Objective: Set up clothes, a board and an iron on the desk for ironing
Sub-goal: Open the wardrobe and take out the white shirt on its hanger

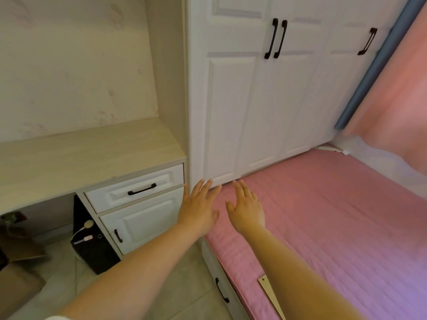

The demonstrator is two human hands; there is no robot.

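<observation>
Head view: pale wood-grain desk (87,153) (bare top), both hands spread.

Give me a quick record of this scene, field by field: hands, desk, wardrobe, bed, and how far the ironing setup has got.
left hand: left hand open, fingers spread, holds nothing
right hand: right hand open, fingers spread, holds nothing
desk: pale wood desk; no clothes, board or iron show on it
drawer: white drawer under the desk, closed
wardrobe: white wardrobe, doors closed
bed: pink bed at right, below the hands
progress: none of the ironing things in view yet
</observation>
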